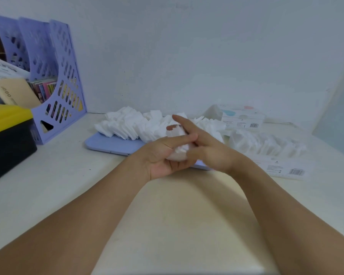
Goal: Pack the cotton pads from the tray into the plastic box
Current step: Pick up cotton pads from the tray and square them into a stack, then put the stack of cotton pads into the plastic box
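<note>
Head: both hands (187, 149) around pad stack (178, 150)

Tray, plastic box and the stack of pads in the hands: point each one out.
tray (111, 144): head view, bare blue surface at its near left corner.
plastic box (266, 145): head view, clear side wall with pads behind it.
stack of pads (179, 144): head view, layered edges showing between both hands.

Both hands (187, 149) cover the tray's (111, 144) near right edge and most of the pads (180, 150) in their grip. Box (266, 147) walls blurred; label print illegible. Left edge cuts off the bin (6, 139) and rack (48, 76).
</note>
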`<control>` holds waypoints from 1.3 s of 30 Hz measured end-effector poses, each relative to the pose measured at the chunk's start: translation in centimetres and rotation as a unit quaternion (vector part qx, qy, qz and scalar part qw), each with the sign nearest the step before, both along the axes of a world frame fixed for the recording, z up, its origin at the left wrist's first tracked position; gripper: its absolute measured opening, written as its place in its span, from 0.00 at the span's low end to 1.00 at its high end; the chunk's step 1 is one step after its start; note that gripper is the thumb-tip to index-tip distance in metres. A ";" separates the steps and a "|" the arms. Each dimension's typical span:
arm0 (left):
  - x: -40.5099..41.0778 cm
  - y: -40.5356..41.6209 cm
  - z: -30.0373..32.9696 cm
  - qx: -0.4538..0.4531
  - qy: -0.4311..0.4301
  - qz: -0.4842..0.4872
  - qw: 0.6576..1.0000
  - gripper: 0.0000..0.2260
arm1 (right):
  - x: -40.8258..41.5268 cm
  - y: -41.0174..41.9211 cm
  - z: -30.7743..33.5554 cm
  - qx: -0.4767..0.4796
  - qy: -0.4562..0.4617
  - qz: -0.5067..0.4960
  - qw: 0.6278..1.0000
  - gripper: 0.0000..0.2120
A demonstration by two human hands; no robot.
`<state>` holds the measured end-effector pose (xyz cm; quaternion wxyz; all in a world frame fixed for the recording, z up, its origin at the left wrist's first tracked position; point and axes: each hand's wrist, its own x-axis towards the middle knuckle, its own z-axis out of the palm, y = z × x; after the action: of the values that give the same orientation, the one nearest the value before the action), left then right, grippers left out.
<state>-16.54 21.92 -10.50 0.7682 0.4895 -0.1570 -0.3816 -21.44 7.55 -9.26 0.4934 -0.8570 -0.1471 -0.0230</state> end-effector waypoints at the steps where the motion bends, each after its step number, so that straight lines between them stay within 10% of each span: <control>1: 0.1 0.1 0.0 -0.010 -0.003 -0.002 1.000 0.11 | -0.1 -0.3 0.5 0.065 0.010 -0.011 0.998 0.42; 10: 0.1 0.1 0.2 0.101 -0.239 -0.005 0.966 0.29 | -0.3 -1.9 0.9 -0.005 -0.012 -0.026 1.000 0.21; 21: 0.6 -1.8 -0.7 0.083 -0.204 0.191 0.956 0.25 | 0.5 -1.1 0.4 0.128 -0.015 -0.074 0.989 0.15; 28: 0.8 -2.6 0.1 0.143 -0.268 0.179 0.936 0.29 | -1.6 -4.0 2.3 0.092 0.017 0.001 0.996 0.20; 34: 1.0 -5.6 3.8 0.090 -0.310 0.174 0.930 0.15 | -2.2 -7.6 6.5 0.055 -0.053 -0.130 0.989 0.17; 39: 0.4 -9.6 2.8 0.183 -0.418 0.242 0.856 0.16 | -2.9 -12.1 9.2 0.174 -0.011 -0.227 0.958 0.08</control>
<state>-16.14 12.30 -7.69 0.5949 0.7571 -0.2674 0.0356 -24.38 -4.56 -0.10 0.6146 -0.7687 0.0525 -0.1692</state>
